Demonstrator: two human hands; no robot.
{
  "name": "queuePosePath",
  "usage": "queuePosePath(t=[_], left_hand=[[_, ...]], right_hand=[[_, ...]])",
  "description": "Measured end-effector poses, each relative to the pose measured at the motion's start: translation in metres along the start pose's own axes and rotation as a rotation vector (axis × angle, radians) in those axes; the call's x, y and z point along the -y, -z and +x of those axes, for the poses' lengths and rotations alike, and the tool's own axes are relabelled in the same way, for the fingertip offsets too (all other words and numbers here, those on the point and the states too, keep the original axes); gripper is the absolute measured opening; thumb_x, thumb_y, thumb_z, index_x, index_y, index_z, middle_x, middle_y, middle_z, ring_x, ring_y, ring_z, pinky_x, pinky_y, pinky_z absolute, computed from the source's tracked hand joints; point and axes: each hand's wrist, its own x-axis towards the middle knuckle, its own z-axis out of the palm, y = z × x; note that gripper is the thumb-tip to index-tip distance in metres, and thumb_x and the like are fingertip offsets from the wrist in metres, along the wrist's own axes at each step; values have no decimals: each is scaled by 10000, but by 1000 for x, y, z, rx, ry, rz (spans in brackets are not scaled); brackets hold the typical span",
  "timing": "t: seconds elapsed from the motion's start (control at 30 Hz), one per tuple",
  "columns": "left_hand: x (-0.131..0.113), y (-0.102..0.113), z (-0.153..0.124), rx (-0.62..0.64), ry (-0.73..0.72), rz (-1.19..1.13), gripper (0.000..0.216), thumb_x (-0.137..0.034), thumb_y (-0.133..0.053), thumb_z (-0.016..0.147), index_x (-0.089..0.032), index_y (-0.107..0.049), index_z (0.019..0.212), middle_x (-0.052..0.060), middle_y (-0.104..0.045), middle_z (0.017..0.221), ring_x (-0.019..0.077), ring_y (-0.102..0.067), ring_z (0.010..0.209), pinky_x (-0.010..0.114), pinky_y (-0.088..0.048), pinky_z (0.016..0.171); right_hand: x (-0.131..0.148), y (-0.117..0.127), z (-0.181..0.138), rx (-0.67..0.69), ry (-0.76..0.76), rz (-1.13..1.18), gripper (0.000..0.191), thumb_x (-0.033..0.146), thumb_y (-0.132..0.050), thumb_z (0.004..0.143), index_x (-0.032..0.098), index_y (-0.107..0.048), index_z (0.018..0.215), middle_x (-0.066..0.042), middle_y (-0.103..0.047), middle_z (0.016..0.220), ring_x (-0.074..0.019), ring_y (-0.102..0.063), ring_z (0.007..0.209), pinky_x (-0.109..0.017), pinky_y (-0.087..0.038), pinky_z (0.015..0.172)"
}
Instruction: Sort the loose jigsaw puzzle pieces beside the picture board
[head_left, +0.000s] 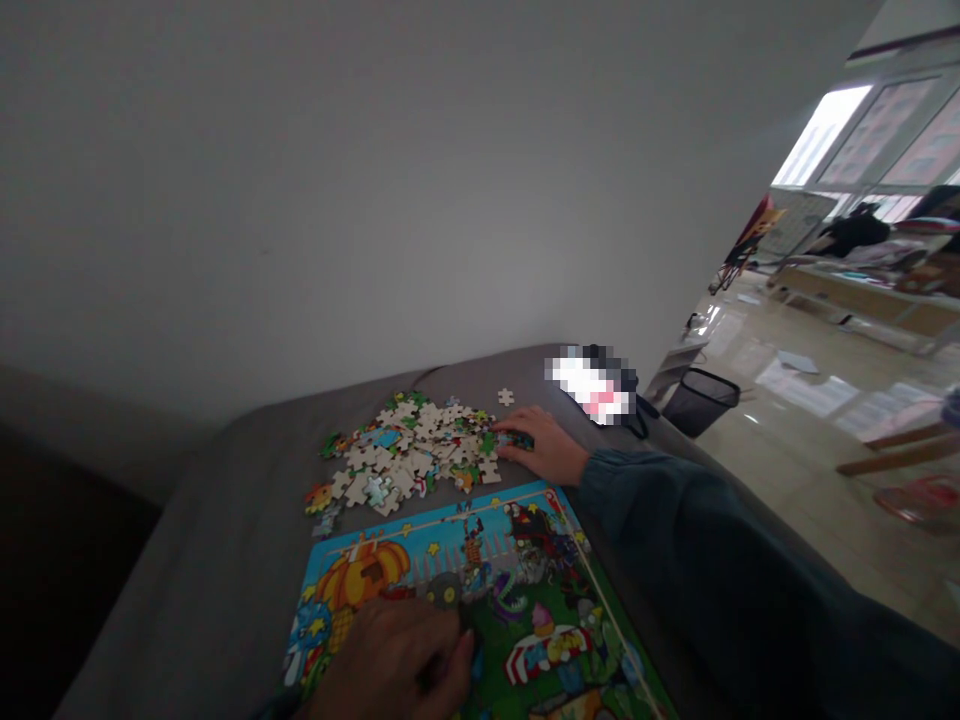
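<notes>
A colourful cartoon jigsaw board (442, 540) with a pumpkin, stars and a fence lies flat on the grey cloth. My left hand (397, 650) rests over its lower left part with the fingers curled in; whatever they hold, if anything, is hidden. Beyond the board, loose jigsaw pieces (420, 445) form a heap, many with their plain backs up. My right hand (547, 448) reaches to the heap's right edge. Its thumb and fingers are apart, with a few pieces (515, 438) lying between them on the cloth.
One single piece (505, 397) lies apart behind the heap. A phone-like device with a blurred bright screen (592, 388) is at the back right, by a dark strap. The grey wall (450, 200) rises behind. A dark waste bin (701, 400) stands on the floor to the right.
</notes>
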Motion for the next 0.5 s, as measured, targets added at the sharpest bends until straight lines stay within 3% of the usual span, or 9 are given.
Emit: queuePosePath(t=[0.23, 0.4, 0.5], left_hand=[[2, 0, 0, 32, 26, -2, 337, -164, -457, 918, -211, -459, 585, -73, -538, 484, 64, -528, 409, 238, -334, 448], [1, -1, 0, 85, 48, -13, 328, -174, -478, 911, -210, -478, 586, -72, -557, 502, 68, -540, 423, 238, -350, 462], [0, -1, 0, 94, 53, -21, 317, -175, -490, 907, -210, -491, 592, -73, -564, 506, 69, -541, 429, 240, -352, 465]], right_hand=[[-23, 8, 5, -53, -152, -84, 276, 285, -593, 997, 191, -711, 1229, -81, -716, 1004, -194, -632, 878, -336, -499, 835], [-22, 12, 4, -129, -214, -225, 313, 273, -574, 984, 154, -704, 1243, -179, -624, 1193, -314, -551, 1110, -476, -432, 980], [-15, 13, 1, -126, -169, -254, 336, 249, -513, 1005, 188, -666, 1298, -152, -611, 1239, -303, -525, 1165, -469, -404, 1036]])
